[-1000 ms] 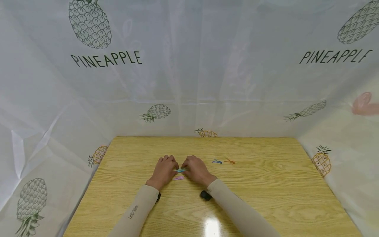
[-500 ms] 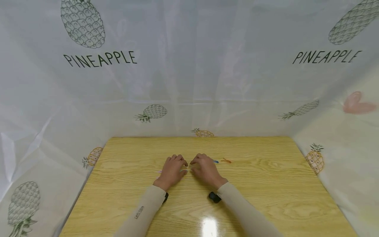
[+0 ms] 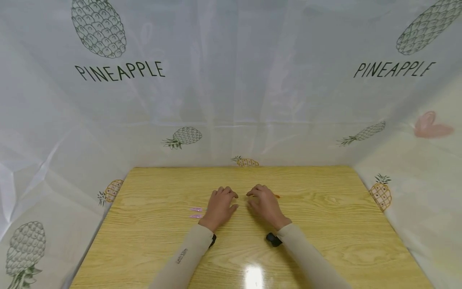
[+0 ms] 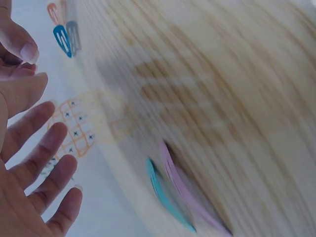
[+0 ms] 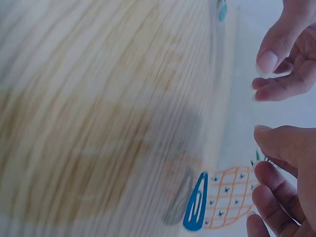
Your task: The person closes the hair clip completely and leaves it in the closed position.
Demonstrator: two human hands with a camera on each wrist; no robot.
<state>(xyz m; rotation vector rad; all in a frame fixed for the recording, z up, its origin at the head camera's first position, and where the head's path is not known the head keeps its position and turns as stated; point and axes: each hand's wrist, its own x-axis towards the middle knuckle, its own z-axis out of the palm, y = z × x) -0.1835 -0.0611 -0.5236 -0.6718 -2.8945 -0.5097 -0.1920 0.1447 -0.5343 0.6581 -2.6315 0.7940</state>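
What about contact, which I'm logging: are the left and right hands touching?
Apart: the head view shows table between left hand and right hand.

Colorful hair clips [image 4: 184,189] lie on a wood-grain table [image 3: 325,228].

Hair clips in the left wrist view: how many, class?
4: orange clip at top left, blue clip just below it, teal clip and pink clip side by side near the bottom. Others may be hidden.

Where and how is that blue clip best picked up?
Probably pinch the blue clip by its broad, rounded end, from above and the right, with the right grip: the broad end seems to point right and offers more to hold, while the other tapers to a narrow tip.
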